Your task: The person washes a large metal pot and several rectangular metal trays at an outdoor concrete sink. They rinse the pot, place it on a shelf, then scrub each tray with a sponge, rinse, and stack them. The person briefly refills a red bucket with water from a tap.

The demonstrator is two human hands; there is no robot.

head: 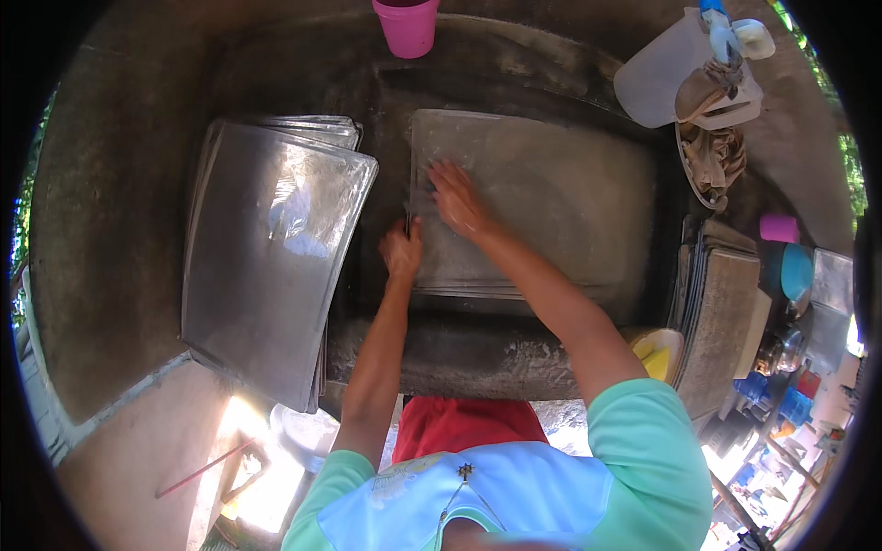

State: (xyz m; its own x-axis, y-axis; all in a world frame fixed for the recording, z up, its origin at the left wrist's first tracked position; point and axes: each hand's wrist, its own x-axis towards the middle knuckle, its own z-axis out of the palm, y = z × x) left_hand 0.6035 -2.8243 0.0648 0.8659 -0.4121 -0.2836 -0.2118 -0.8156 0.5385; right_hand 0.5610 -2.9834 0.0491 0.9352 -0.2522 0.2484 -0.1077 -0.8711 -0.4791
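Before me a flat, dull metal tray [551, 200] lies in a dark, wet concrete basin. Several tray edges show under its near side, so it rests on others. My left hand [402, 249] grips its left edge, thumb on top. My right hand [458, 200] presses palm-down on the tray's upper left part, slightly blurred. Something small and dark shows at its fingertips; whether the hand holds it, I cannot tell. To the left, shiny metal trays [275, 275] are stacked unevenly, and the top one reflects light.
A pink bucket [408, 27] stands at the far edge. Far right are a translucent plastic jug [654, 76] and a bundled brown cloth [713, 158]. More trays [720, 310] lean upright at right, beside a container with a yellow item [657, 364]. The concrete rim [468, 358] runs before me.
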